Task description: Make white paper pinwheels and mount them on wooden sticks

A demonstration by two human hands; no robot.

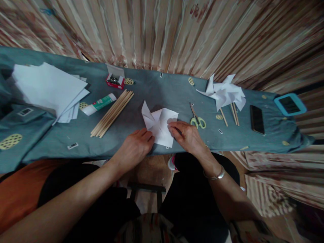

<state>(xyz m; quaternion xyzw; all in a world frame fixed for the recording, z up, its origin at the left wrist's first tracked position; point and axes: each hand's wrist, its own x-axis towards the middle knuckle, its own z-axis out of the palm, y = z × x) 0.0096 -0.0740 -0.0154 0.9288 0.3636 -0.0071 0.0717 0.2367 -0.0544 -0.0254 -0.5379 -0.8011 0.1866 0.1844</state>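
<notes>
A white sheet of paper (163,130) lies at the near edge of the cloth-covered table, one corner folded up at its far left. My left hand (139,143) has its fingers closed at the paper's lower left side. At the right side, my right hand (186,135) pinches the paper between thumb and fingers. Just beyond my right hand are green-handled scissors (197,122), blades pointing away. To the left lies a bundle of several wooden sticks (112,114), beside a green and white glue tube (98,104).
A stack of white paper (48,87) covers the left. An open red box (115,81) holds small metal pieces. White paper pinwheels (225,92) on sticks lie at right, near a phone (257,118) and a blue-framed device (290,104). A curtain (157,33) hangs behind the table.
</notes>
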